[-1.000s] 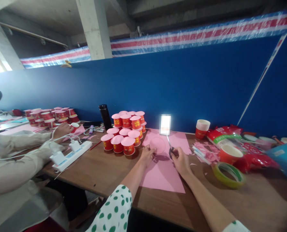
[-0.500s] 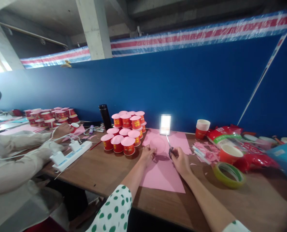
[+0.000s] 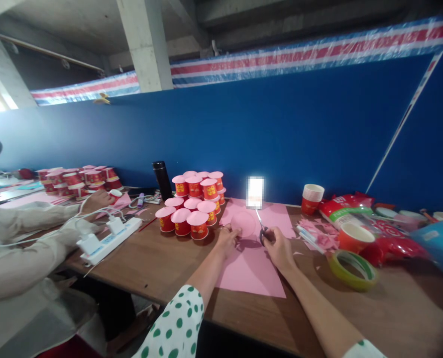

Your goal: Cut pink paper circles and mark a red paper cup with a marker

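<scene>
Hands have barely shifted since half a second ago. The left hand (image 3: 227, 238) pinches the near-left edge of a pink disc (image 3: 244, 223), and the right hand (image 3: 279, 247) is closed around the handles of the scissors (image 3: 261, 226). The blades point up and away at the disc's right edge, a touch further left than before. Disc and both hands sit over the far part of the pink sheet (image 3: 251, 271), which lies flat on the worktop (image 3: 162, 263). Just left of the sheet stands a two-tier pile of red cups (image 3: 193, 204) capped with pink lids, close by the left hand. Further left are a black flask (image 3: 162, 180), a white power strip (image 3: 109, 237) and a co-worker's hand (image 3: 96, 201) in a pale sleeve. Beyond the sheet's far edge a bright blurred card (image 3: 255, 192) stands upright. Right of the sheet lie pink scraps (image 3: 318, 237), an open red cup (image 3: 356, 237), a nest of empty cups (image 3: 312, 198), a red bag (image 3: 344, 206) and a green tape roll (image 3: 353, 269). The worktop is brown wood. Behind it rises a blue wall (image 3: 281, 134) topped by a striped plastic band (image 3: 318, 49), with a concrete pillar (image 3: 145, 44) above.
</scene>
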The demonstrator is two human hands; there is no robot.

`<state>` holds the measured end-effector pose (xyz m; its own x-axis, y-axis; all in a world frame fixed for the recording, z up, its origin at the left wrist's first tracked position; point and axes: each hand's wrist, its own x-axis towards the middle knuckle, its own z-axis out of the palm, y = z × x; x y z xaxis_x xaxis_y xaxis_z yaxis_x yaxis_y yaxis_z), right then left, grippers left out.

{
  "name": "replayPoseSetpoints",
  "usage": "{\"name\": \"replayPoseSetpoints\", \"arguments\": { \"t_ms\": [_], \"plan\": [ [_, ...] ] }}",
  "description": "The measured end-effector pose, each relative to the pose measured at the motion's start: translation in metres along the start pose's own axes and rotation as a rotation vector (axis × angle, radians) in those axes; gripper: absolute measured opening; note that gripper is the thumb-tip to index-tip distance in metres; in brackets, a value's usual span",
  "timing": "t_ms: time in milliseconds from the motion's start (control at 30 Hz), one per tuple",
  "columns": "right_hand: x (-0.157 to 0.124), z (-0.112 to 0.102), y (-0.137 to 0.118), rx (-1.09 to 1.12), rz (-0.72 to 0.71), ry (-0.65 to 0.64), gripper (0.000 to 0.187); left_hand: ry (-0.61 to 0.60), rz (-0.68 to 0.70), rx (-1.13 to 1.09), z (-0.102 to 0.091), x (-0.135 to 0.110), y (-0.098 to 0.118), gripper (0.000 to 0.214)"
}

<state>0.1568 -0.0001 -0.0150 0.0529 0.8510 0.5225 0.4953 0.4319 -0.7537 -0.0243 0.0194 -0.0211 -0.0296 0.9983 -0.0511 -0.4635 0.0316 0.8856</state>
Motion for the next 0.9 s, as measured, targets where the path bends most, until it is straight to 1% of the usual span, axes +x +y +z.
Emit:
{"name": "replayPoseSetpoints", "arguments": {
  "t_ms": [433, 900],
  "plan": [
    [-0.0006, 0.0012, 0.0008, 0.026, 0.011, -0.023, 0.017, 0.002, 0.01, 0.003, 0.0009, -0.0008, 0.0002, 0.041],
    [-0.0012, 0.0005, 0.0009, 0.002, 0.004, -0.022, 0.018, 0.008, 0.004, 0.013, 0.0012, -0.0008, 0.0003, 0.042]
  ]
}}
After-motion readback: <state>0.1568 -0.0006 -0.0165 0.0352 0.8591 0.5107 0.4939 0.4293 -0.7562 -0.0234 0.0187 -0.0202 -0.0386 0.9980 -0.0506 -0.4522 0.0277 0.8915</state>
